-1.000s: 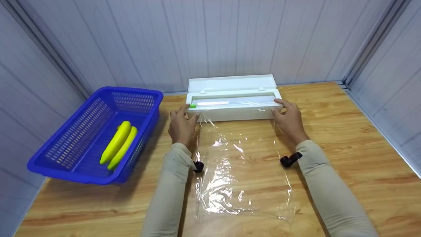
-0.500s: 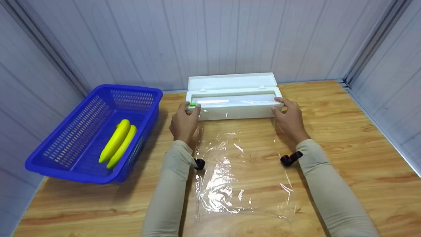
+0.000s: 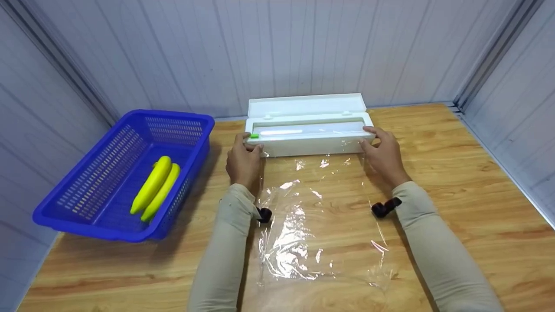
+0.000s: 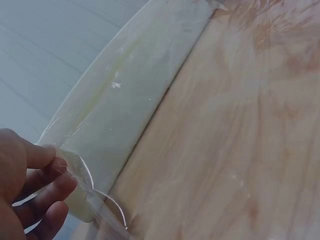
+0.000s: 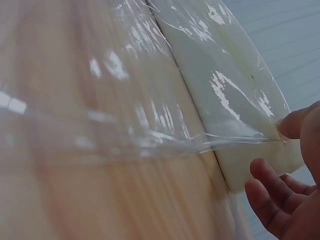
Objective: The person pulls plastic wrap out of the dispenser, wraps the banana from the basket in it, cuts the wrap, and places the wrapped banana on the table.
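A white plastic wrap dispenser (image 3: 312, 146) lies across the far part of the table with its lid (image 3: 307, 105) tipped back. Clear plastic wrap (image 3: 288, 247) runs from it over its front wall and down the table toward me. My left hand (image 3: 243, 164) holds the left front corner, index finger beside the green slider (image 3: 254, 136) and thumb low on the front. In the left wrist view, gathered film (image 4: 82, 172) lies right at those fingertips. My right hand (image 3: 384, 151) grips the right front corner, its index finger on top and thumb in front.
To the left stands a blue perforated basket (image 3: 121, 236) with two yellow bananas (image 3: 151, 184) inside. Pale panel walls (image 3: 295, 52) enclose the wooden table (image 3: 472, 208) at the back and sides. Black wrist cameras (image 3: 386, 208) overhang the film's edges.
My left thumb rose to the dispenser's top edge, then came back down its front. The glints on the film near the dispenser have shifted. The dispenser sits slightly higher in view.
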`<state>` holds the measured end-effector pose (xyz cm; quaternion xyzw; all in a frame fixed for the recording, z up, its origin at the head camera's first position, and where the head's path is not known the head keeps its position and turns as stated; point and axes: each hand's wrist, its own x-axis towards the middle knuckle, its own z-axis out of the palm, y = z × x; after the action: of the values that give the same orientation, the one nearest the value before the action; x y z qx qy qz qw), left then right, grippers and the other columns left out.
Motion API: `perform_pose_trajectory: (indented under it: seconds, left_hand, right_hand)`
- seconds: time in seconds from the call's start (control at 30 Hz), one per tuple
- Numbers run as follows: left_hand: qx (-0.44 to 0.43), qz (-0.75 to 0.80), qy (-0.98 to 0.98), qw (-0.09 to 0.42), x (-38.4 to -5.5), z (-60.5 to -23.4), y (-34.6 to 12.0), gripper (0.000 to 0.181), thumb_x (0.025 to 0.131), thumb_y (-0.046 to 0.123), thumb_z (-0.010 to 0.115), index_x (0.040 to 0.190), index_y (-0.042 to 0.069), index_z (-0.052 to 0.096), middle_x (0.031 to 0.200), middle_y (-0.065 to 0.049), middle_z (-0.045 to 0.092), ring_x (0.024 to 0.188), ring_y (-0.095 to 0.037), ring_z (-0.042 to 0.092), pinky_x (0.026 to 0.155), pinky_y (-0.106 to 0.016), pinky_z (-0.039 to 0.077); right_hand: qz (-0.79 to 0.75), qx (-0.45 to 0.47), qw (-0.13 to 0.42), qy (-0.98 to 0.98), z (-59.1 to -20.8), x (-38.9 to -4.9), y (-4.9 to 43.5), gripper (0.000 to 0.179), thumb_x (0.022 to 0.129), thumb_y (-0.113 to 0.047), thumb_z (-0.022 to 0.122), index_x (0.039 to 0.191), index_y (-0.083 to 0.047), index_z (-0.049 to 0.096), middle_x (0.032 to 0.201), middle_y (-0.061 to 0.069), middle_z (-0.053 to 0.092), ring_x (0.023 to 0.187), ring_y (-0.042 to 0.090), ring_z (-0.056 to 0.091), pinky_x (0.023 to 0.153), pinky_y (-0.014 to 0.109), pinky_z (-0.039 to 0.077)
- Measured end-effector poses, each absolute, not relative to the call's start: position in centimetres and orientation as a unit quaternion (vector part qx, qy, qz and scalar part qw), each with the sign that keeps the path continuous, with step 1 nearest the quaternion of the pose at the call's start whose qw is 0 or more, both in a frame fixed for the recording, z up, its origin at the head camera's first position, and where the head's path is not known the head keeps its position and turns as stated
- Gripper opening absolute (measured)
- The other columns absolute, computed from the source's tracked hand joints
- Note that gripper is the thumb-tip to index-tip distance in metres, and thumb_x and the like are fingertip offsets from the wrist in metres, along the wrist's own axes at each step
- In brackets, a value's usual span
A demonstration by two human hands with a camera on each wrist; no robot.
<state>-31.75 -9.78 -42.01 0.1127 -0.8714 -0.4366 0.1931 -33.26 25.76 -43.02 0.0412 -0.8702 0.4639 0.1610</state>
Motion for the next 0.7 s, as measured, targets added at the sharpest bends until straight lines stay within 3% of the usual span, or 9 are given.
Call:
perform_pose_trajectory:
  seconds: [0.2,0.47,0.7]
  left_hand:
    - [0.111,-0.458,-0.863,0.181,-32.0,-42.3,-9.4,0.054,0.091,0.029,0.075,0.140,0.025,0.054,0.090,0.009,0.072,0.088,-0.016,0.066,0.080,-0.043,0.047]
    - [0.101,-0.479,-0.854,0.176,-31.9,-42.7,-9.3,0.056,0.090,0.028,0.076,0.141,0.027,0.053,0.086,0.009,0.071,0.082,-0.015,0.065,0.074,-0.042,0.048]
    - [0.100,-0.487,-0.849,0.178,-31.9,-42.7,-9.6,0.055,0.090,0.027,0.076,0.140,0.028,0.053,0.084,0.009,0.069,0.079,-0.015,0.063,0.071,-0.040,0.047]
  right_hand:
    - [0.523,0.056,0.104,-0.844,-42.4,-33.0,26.9,0.050,0.098,-0.033,0.066,0.143,-0.015,0.057,0.129,0.017,0.051,0.078,0.016,0.061,0.063,0.025,0.055]
    - [0.575,0.056,0.038,-0.815,-41.1,-32.5,28.3,0.053,0.097,-0.018,0.068,0.147,-0.013,0.052,0.126,0.015,0.048,0.073,0.015,0.065,0.060,0.026,0.056]
    - [0.474,0.050,0.067,-0.876,-37.7,-32.0,27.5,0.044,0.098,-0.018,0.064,0.138,-0.004,0.059,0.130,0.020,0.056,0.096,0.022,0.062,0.068,0.020,0.054]
